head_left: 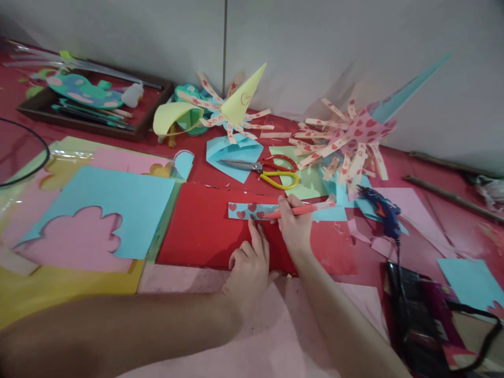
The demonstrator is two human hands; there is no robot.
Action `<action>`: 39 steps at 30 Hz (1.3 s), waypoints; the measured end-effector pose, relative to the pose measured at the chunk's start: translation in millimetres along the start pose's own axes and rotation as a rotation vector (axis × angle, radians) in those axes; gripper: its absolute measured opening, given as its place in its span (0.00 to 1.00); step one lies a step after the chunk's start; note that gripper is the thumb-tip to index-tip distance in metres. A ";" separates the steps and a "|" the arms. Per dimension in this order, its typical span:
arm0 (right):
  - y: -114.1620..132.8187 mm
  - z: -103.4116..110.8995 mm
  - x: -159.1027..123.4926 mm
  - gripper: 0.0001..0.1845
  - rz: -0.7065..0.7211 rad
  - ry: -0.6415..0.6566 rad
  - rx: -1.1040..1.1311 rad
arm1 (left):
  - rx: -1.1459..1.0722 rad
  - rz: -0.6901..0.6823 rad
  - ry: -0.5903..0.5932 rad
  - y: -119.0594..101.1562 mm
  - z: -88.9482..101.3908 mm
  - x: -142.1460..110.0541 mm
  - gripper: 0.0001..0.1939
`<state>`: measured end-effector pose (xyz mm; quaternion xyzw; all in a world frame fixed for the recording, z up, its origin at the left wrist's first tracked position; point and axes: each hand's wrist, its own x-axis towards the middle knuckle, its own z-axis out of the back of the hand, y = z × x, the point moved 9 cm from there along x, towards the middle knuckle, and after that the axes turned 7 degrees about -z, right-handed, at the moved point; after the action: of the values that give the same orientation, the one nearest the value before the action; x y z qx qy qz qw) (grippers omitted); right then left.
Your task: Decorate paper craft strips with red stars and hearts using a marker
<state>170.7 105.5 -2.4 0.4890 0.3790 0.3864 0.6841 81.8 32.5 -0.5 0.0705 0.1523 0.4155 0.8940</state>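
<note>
A light blue paper strip (236, 211) with several red hearts drawn on its left part lies across a red sheet (197, 226). My right hand (295, 228) grips a red marker (305, 209), its tip down on the strip beside the hearts. The strip's right part runs on beyond that hand, partly covered by it. Just below the hearts, my left hand (250, 262) rests with its fingers stretched out, fingertips at the strip's lower edge. Scissors (260, 167) with one red and one yellow handle lie behind the red sheet.
Two paper cone figures, one yellow-tipped (242, 102) and one blue-tipped (366, 126), stand by the wall. A glue gun (381, 210) lies at right, its cord running to a black bag (413, 315). Coloured sheets (137, 205) and a brown tray (144, 123) are on the left.
</note>
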 end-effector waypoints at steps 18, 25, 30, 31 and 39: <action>1.2 9.6 0.6 0.19 0.068 -0.074 0.193 | 0.063 0.002 -0.036 0.1 1.5 0.6 0.40; 0.8 21.1 -0.2 0.19 0.069 -0.182 0.176 | 0.060 0.008 -0.084 2.4 5.3 -1.6 0.40; 2.5 22.6 0.1 0.20 0.093 -0.187 0.173 | 0.041 0.024 -0.080 3.5 3.8 -2.6 0.40; 2.5 22.0 0.0 0.20 0.090 -0.184 0.165 | 0.040 0.028 -0.074 3.9 3.3 -2.7 0.40; 4.3 14.4 -1.2 0.19 0.065 -0.111 0.122 | 0.051 0.048 -0.031 7.3 2.0 -3.7 0.40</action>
<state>182.4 100.0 5.3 0.5627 0.3470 0.3569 0.6600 74.9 34.5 4.0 0.1033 0.1471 0.4317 0.8839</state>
